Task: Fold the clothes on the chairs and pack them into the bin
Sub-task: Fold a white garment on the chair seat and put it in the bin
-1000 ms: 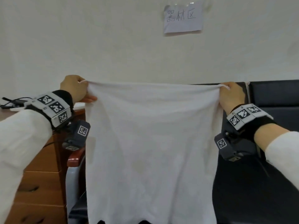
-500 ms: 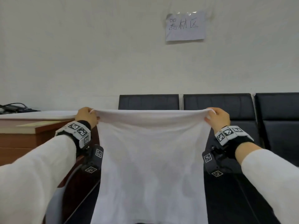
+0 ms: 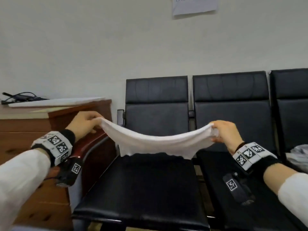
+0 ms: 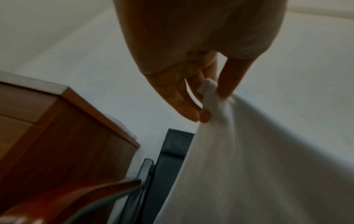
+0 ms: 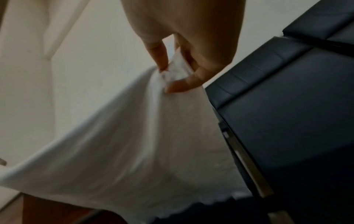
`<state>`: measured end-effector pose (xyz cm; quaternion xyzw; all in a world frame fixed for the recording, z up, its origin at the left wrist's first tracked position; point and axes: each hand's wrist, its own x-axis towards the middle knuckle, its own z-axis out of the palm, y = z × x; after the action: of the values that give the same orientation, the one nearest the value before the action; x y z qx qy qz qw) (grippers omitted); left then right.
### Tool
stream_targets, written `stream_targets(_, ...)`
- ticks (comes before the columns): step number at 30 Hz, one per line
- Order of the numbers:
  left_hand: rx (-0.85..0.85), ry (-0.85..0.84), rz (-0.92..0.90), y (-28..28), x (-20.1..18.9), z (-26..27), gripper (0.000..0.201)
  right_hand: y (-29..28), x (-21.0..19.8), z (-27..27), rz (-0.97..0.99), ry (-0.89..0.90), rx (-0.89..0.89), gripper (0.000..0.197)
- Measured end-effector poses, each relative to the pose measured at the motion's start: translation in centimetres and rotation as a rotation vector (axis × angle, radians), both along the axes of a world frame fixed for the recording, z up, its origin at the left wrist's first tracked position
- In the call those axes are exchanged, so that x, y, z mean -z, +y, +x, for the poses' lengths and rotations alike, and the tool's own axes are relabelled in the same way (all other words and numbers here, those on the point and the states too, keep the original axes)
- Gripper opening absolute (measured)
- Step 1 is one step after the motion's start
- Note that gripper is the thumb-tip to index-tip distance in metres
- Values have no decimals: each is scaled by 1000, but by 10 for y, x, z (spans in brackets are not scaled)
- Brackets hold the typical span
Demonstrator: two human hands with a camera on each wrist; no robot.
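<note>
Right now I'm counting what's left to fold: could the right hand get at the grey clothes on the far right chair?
Probably not yet. The right hand is pinching a corner of the white cloth; the grey clothes lie nearby with nothing between.

Left hand (image 3: 85,125) and right hand (image 3: 225,133) each pinch a corner of the white cloth (image 3: 155,144), which sags between them above the black chair (image 3: 141,189). A wooden bench (image 3: 25,124) stands left.
</note>
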<state>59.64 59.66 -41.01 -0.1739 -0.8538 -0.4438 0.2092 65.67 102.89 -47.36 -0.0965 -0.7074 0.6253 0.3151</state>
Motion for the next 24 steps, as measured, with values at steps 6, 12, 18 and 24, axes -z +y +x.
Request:
stream_targets(6,170,-584,-263,-30,78,24,7,-1,83,39,12,-454,-260,23)
stream_targets(12,254,-859,-410,-37,118,24,16,5,105,52,60,-595,-409,14)
stream_targets(18,172,-784,-270,-32,127,-6,17,16,107,34,-183,-443,-397,7)
stream_targets(24,-58,-613,-72,-18,143,-67,18,24,118,-27,-303,-380,-212,12)
